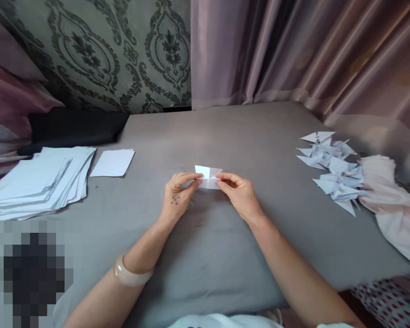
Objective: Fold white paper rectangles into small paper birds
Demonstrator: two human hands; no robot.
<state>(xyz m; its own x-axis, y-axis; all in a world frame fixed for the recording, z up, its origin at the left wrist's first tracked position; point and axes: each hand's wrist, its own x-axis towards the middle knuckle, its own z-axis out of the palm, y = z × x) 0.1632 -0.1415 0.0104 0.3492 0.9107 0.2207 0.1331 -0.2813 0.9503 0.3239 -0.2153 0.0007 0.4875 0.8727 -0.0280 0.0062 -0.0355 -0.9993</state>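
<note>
A small folded sheet of white paper (209,173) is held up between both hands, over the middle of the grey-covered table. Creases run across it, one upright near its centre and one lengthwise. My left hand (179,193) pinches its left end between thumb and forefinger. On the other side, my right hand (238,191) grips the right end in the same kind of pinch. The fingertips cover both ends of the paper. A pale bangle (131,273) circles my left wrist.
Large white sheets lie in a stack (37,182) at left, beside a smaller paper pile (113,163). Folded pointed paper pieces (338,168) are heaped at right, against a pale cloth (392,200). A black folded item (78,125) lies back left. Curtains (253,50) hang behind the grey table surface (253,132).
</note>
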